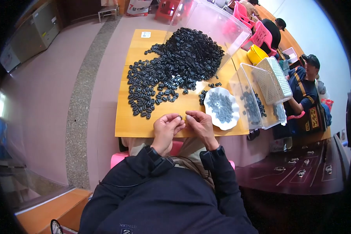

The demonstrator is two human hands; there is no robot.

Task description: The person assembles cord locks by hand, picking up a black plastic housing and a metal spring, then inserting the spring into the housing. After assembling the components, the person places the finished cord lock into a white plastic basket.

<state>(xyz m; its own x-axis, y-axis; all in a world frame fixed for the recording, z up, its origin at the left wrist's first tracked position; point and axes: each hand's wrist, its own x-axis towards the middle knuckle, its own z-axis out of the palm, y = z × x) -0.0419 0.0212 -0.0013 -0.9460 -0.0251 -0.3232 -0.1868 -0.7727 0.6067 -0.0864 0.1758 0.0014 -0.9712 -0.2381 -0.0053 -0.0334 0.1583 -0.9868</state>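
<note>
My left hand [167,128] is closed at the table's near edge, thumb and forefinger pinching a small black part [180,117]. Close beside it, my right hand [201,125] also has its thumb and forefinger pressed together; whatever sits between them is too small to make out. Just beyond my right hand lies a white scalloped plate [227,125] bearing many small greyish pieces [221,106]. A big heap of black oval two-holed parts [191,54] covers the far half of the table, and a looser spread of them [142,91] reaches toward my left hand.
The wooden table [124,128] ends close to my lap. Right of the plate stands a clear bin [243,74] with black and grey pieces, beside a white perforated basket [275,78] and yellow bowl [256,54]. A large clear tub [238,37] tilts behind the heap. A co-worker [304,84] sits at right.
</note>
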